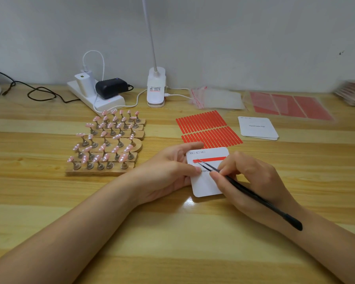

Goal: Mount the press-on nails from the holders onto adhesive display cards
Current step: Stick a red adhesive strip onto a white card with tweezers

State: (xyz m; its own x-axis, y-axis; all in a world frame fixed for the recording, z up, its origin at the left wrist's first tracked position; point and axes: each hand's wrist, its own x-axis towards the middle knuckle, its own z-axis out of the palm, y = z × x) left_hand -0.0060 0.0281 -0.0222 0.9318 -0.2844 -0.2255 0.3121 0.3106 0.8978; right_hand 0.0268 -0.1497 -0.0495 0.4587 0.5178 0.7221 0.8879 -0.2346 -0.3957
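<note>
Table (172, 232) of striped wood, grey wall (234, 37).

The display card (205, 181) held over the table carries a top row of size marks with little tick boxes: "XS", "S", "M". Lower down on the same card sits a printed line starting "Hand", and the rest disappears behind the tweezers (234, 181) and the fingers. Over at the right, the top card of the card stack (257, 128) reads "Handmade Nail" across its middle, with a faint row of size marks along its top edge, too small to read. The clip lamp base (156, 87) wears a barcode-style sticker with red and dark print, illegible from here.
</note>
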